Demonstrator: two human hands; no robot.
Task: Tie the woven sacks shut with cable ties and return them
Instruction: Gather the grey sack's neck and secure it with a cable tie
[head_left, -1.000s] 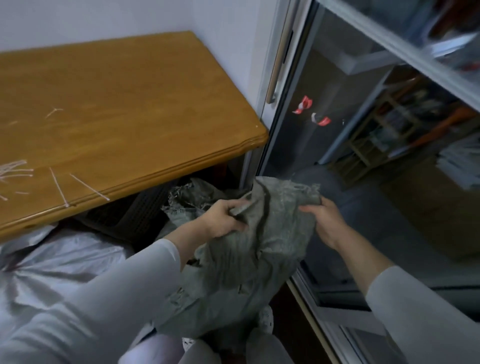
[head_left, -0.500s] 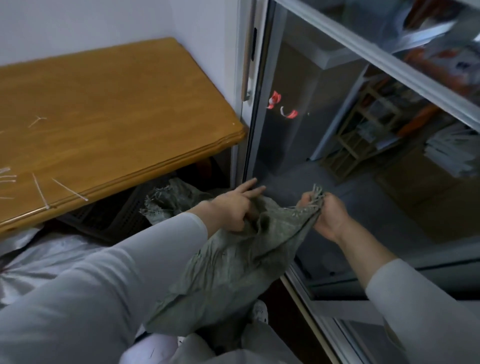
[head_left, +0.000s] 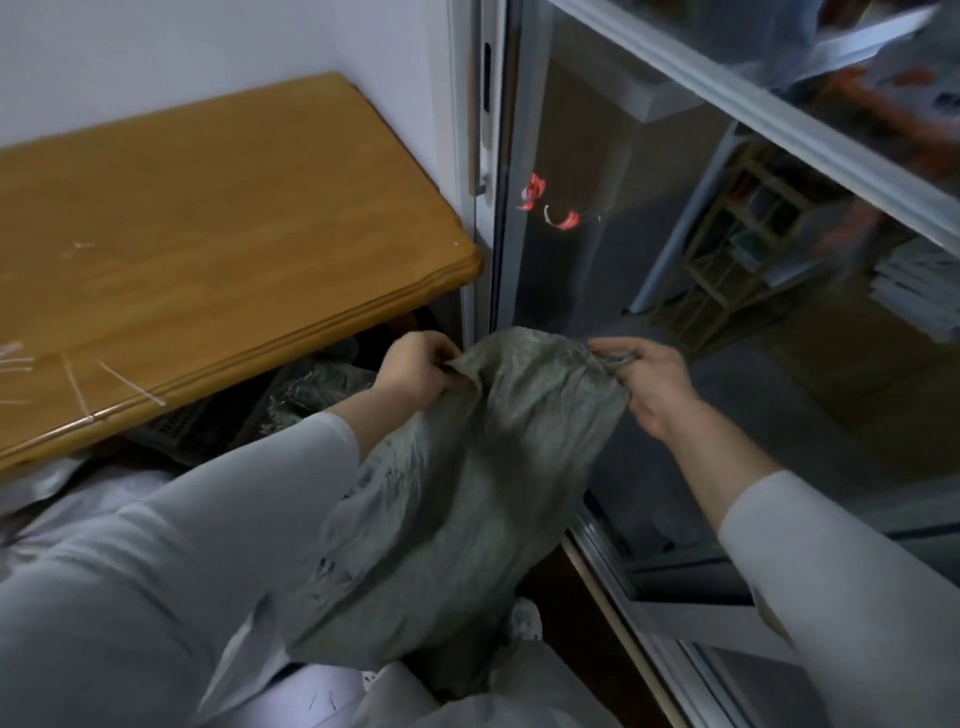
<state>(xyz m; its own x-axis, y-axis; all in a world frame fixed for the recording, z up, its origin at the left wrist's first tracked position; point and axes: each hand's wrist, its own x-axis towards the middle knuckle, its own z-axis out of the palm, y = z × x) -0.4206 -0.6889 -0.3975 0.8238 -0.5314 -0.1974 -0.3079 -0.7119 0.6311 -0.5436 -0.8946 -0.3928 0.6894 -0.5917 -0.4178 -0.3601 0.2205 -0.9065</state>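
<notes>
Left hand (head_left: 415, 371), right hand (head_left: 657, 387) farther apart on sack (head_left: 483, 467)

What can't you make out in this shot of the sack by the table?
Head view:
Woven sack: contents hidden by its own cloth.
Cable ties on the table: some cut off by the left edge, too thin to count.
Under the table: dark clutter, in shadow.
In the glass door: shelves blurred, reflection or behind unclear.

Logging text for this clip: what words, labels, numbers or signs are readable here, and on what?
No text can be read.
Grey-green woven sack: no print visible.
Red-and-white stickers on the glass door: too blurred to read.
Stacked goods behind the glass: too blurred to read.
</notes>
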